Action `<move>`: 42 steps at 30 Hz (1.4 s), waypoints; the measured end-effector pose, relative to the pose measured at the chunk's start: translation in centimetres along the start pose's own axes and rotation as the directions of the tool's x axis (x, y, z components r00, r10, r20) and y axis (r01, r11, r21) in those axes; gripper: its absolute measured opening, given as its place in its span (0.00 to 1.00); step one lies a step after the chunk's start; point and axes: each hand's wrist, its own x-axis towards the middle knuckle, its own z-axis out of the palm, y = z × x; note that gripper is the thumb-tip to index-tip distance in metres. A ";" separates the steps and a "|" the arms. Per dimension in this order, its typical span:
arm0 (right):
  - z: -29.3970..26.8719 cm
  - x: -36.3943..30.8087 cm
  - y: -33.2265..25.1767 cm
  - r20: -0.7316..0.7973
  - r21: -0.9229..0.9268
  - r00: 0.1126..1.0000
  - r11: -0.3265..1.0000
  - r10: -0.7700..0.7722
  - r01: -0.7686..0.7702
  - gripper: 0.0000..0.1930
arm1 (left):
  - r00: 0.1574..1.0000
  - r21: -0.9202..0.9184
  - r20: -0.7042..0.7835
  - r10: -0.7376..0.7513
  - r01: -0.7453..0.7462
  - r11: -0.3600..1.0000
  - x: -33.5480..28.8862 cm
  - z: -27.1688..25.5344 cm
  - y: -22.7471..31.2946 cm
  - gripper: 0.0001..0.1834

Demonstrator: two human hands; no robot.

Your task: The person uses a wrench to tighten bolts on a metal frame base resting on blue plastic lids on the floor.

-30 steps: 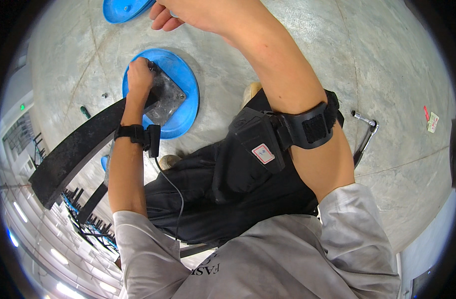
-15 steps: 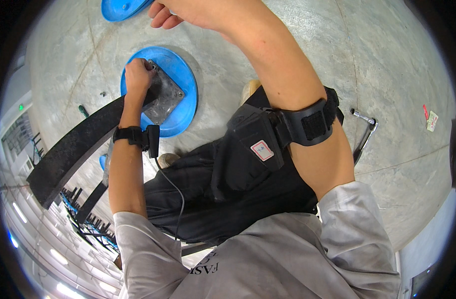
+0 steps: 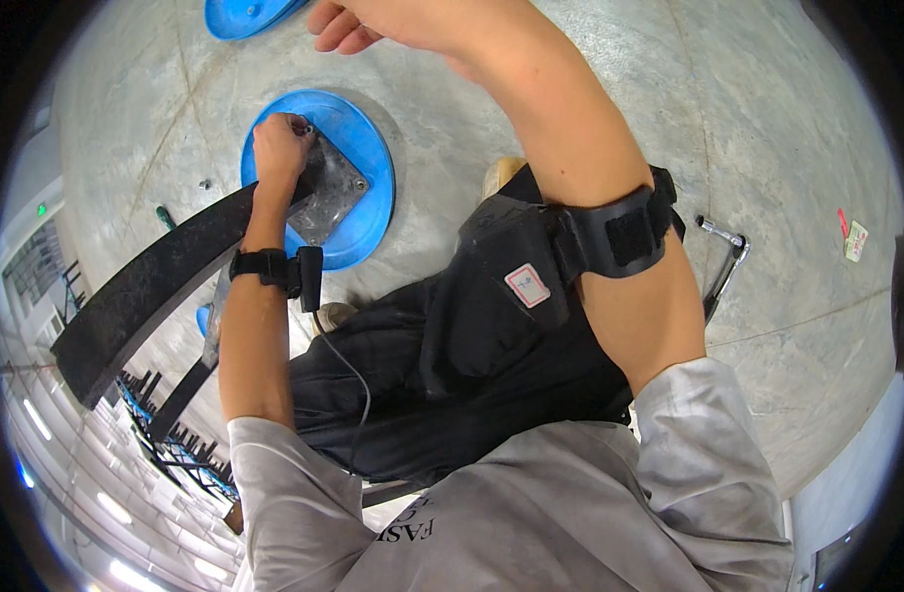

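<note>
My left hand [image 3: 281,146] is closed in a pinch at the upper corner of a black metal mounting plate [image 3: 324,212]. Whatever small piece lies between its fingertips is too hidden to make out. The plate rests on a round blue disc [image 3: 376,212] on the floor, and bolt heads show at its other corners. A curved black beam [image 3: 151,281] runs from the plate toward the lower left, passing under my left wrist. My right hand [image 3: 348,25] is raised at the upper edge, partly cut off. Its visible fingers are loosely bent and slightly apart, with nothing seen in them.
Another blue disc [image 3: 250,15] lies at the top left. On the floor are a small metal nut or bolt [image 3: 204,185], a green-handled tool [image 3: 165,217], a ratchet wrench [image 3: 725,252] and a paper card [image 3: 855,240]. Racks of black parts [image 3: 181,444] stand at lower left.
The whole view has shifted slightly. My left fingers have turned a little at the plate corner; my right hand has moved slightly right and up in the picture.
</note>
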 end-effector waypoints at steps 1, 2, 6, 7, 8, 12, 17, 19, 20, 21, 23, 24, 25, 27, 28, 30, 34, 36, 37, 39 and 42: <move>0.2 0.4 0.5 0.025 0.052 0.998 0.997 0.049 -0.050 0.09 | 0.999 -0.057 -0.003 -0.034 0.034 0.998 -0.3 -0.2 0.2 0.14; 0.6 0.8 0.9 0.036 0.047 0.998 0.998 0.043 -0.045 0.09 | 0.997 -0.114 -0.007 -0.073 0.072 0.991 -0.7 -0.7 0.3 0.14; 1.6 1.1 1.4 -0.071 -0.004 0.982 0.985 0.174 -0.175 0.04 | 0.979 -0.560 -0.161 -0.122 0.011 0.828 -6.6 -4.6 6.0 0.14; 2.6 0.3 1.2 -0.046 0.005 0.985 0.986 0.167 -0.167 0.04 | 0.969 -0.639 -0.175 -0.173 0.022 0.769 -8.5 -6.2 6.8 0.14; 3.4 -0.6 1.1 -0.026 0.011 0.987 0.987 0.160 -0.160 0.05 | 0.948 -0.708 -0.226 -0.225 -0.001 0.706 -10.5 -7.7 7.6 0.12; 8.4 -9.1 -0.4 0.159 0.046 0.986 0.997 0.056 -0.064 0.11 | 0.919 -0.942 -0.233 -0.318 -0.132 0.307 -18.1 -13.5 9.2 0.12; 13.0 -13.9 -3.0 0.277 -0.245 0.956 0.969 0.102 -0.032 0.11 | 0.842 -0.918 -0.370 -0.393 -0.266 0.293 -24.1 -14.3 8.6 0.10; 14.4 -15.2 -4.4 0.294 -0.280 0.948 0.959 0.124 -0.038 0.10 | 0.823 -0.914 -0.395 -0.408 -0.308 0.263 -25.7 -14.6 8.0 0.09; 15.0 -15.6 -4.7 0.293 -0.281 0.944 0.957 0.156 -0.071 0.09 | 0.820 -0.911 -0.404 -0.406 -0.320 0.260 -26.4 -14.6 7.7 0.08; 15.0 -15.9 -5.1 0.304 -0.272 0.934 0.957 0.185 -0.101 0.09 | 0.831 -0.915 -0.399 -0.389 -0.332 0.229 -27.0 -14.7 7.5 0.11; 15.2 -16.7 -5.7 0.303 -0.310 0.927 0.943 0.220 -0.122 0.08 | 0.796 -0.897 -0.442 -0.413 -0.398 0.194 -27.9 -14.6 7.7 0.13; 15.3 -17.0 -6.0 0.289 -0.306 0.920 0.936 0.264 -0.172 0.08 | 0.777 -0.883 -0.468 -0.420 -0.428 0.192 -28.3 -14.5 7.8 0.14; 15.3 -17.2 -6.2 0.299 -0.288 0.902 0.931 0.311 -0.226 0.07 | 0.759 -0.856 -0.516 -0.397 -0.467 0.222 -28.4 -14.1 7.7 0.17; 15.1 -17.3 -6.8 0.310 -0.288 0.883 0.920 0.353 -0.267 0.07 | 0.725 -0.829 -0.559 -0.401 -0.501 0.250 -29.0 -14.5 8.1 0.16; 15.1 -17.5 -7.3 0.314 -0.257 0.861 0.909 0.401 -0.329 0.07 | 0.708 -0.807 -0.590 -0.388 -0.511 0.295 -29.2 -14.7 8.3 0.16; 15.7 -17.9 -7.9 0.299 -0.292 0.854 0.893 0.426 -0.343 0.08 | 0.701 -0.806 -0.592 -0.399 -0.532 0.261 -29.6 -14.8 8.3 0.16; 15.0 -17.7 -8.5 0.326 -0.302 0.799 0.857 0.505 -0.419 0.11 | 0.786 -0.865 -0.470 -0.401 -0.501 0.032 -30.2 -14.1 7.6 0.14; 14.2 -16.6 -9.2 0.286 -0.382 0.847 0.864 0.448 -0.328 0.13 | 0.820 -0.891 -0.413 -0.396 -0.454 -0.012 -30.3 -13.3 7.0 0.13; 13.5 -15.3 -10.2 0.277 -0.449 0.873 0.857 0.401 -0.252 0.13 | 0.845 -0.902 -0.377 -0.380 -0.429 -0.058 -30.2 -12.8 6.4 0.12; 12.6 -13.0 -13.6 0.208 -0.569 0.925 0.809 0.318 -0.150 0.11 | 0.863 -0.916 -0.328 -0.385 -0.390 -0.095 -30.6 -11.8 5.3 0.11; 7.3 -8.2 -19.1 0.191 -0.731 0.972 0.680 0.140 0.046 0.14 | 0.898 -0.866 -0.257 -0.358 -0.379 -0.327 -31.3 -11.0 3.6 0.10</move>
